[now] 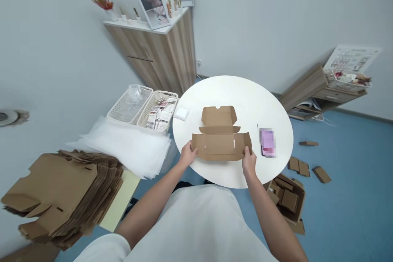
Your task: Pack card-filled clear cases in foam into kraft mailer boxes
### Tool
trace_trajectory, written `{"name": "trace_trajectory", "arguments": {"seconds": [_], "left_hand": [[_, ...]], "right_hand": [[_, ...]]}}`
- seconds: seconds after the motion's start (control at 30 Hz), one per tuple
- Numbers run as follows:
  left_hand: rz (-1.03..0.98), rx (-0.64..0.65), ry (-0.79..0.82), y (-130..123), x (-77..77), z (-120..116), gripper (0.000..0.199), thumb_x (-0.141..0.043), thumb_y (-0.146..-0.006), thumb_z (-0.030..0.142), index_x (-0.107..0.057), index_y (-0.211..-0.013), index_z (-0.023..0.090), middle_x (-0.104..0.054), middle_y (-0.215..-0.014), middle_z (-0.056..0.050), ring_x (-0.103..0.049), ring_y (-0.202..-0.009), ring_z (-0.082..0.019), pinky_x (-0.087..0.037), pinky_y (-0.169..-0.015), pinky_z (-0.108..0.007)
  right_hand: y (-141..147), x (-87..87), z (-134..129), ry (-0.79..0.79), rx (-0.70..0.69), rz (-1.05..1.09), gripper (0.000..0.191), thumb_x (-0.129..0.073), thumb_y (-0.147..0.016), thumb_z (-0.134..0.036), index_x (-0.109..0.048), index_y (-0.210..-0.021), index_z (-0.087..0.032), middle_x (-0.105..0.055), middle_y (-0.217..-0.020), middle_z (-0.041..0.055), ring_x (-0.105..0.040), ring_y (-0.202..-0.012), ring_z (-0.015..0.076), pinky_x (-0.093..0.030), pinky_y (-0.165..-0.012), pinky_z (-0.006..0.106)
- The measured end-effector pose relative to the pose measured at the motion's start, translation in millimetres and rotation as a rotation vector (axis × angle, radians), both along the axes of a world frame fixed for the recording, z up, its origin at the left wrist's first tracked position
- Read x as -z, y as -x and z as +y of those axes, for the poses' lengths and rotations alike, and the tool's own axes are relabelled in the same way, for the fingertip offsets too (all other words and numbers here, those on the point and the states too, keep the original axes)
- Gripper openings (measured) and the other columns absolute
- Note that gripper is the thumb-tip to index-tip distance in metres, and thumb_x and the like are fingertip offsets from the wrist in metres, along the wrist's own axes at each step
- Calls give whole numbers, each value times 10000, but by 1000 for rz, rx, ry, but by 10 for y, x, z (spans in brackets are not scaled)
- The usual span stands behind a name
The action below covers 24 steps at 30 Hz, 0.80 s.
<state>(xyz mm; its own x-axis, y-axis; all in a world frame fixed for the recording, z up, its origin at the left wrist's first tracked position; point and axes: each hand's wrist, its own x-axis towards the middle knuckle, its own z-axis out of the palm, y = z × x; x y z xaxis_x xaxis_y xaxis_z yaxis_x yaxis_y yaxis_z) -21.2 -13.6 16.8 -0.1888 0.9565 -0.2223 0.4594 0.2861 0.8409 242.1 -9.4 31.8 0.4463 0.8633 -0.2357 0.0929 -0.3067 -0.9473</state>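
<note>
A brown die-cut cardboard box blank lies unfolded over the near half of the round white table. Its notched lid panel points away from me. My left hand grips the left side flap, thumb on top and fingers hidden beneath. At the opposite flap, my right hand pinches the edge in the same way. Both side flaps bend slightly upward. To the right of the blank lies a phone with a pixelated purple face, and a small white stack rests near the table's left edge.
On the left stand a pile of flat cardboard blanks, translucent sheets and two white baskets. Right of the table, a carton holds folded boxes; several small boxes lie on the blue floor. A wooden cabinet stands behind.
</note>
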Motion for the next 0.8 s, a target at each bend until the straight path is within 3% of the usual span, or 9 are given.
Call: {"name": "trace_trajectory", "arguments": {"seconds": [0.13, 0.2, 0.43, 0.53, 0.63, 0.7, 0.8], "left_hand": [[15, 38, 53, -81, 173, 179, 386, -526, -682, 127, -503, -1067, 143, -632, -953, -78, -598, -849, -185, -471, -738, -313], [23, 68, 79, -98, 241, 242, 391, -526, -691, 133, -494, -1081, 144, -626, -986, -80, -594, -873, -184, -470, -756, -315], [207, 145, 205, -132, 350, 381, 303, -541, -691, 188, -546, -991, 156, -630, -899, -62, -582, -810, -193, -460, -714, -315], [252, 138, 195, -156, 320, 397, 434, -552, -707, 262, -478, -1119, 146, -604, -955, -78, -573, -801, -181, -450, -737, -317], [370, 97, 52, -202, 208, 355, 647, -552, -715, 398, -326, -1261, 133, -471, -1187, -141, -510, -992, -220, -400, -846, -365], [488, 193, -76, -250, 101, 300, 704, -548, -701, 472, -308, -1279, 149, -379, -1279, -152, -375, -1157, -270, -315, -933, -421], [586, 597, -174, -349, -26, 206, 644, -583, -657, 513, -434, -1197, 195, -374, -1296, -131, -288, -1217, -298, -201, -991, -465]], "right_hand": [[-410, 272, 17, 156, -125, -3, 248, -485, -680, -384, -576, -733, -159, -611, -708, 29, -535, -631, 155, -428, -566, 271], [-521, 373, 10, 203, -172, -74, 218, -492, -653, -352, -577, -725, -164, -608, -688, 21, -534, -614, 157, -422, -562, 274], [-601, 528, -53, 352, -267, -328, 345, -434, -649, -276, -570, -957, -203, -643, -753, 31, -584, -736, 204, -424, -651, 315], [-580, 533, -76, 363, -282, -444, 469, -444, -667, -299, -489, -1120, -188, -629, -864, 57, -571, -802, 217, -421, -699, 342], [-534, 475, -22, 221, -262, -608, 635, -490, -663, -338, -358, -1249, -133, -541, -1095, 124, -486, -1001, 254, -366, -846, 402], [-496, 399, 90, 127, -283, -687, 657, -505, -668, -360, -347, -1260, -123, -478, -1181, 146, -405, -1097, 275, -307, -912, 436], [-444, 277, 375, 105, -353, -683, 596, -504, -688, -380, -390, -1236, -176, -463, -1210, 122, -375, -1127, 283, -289, -922, 466]]}}
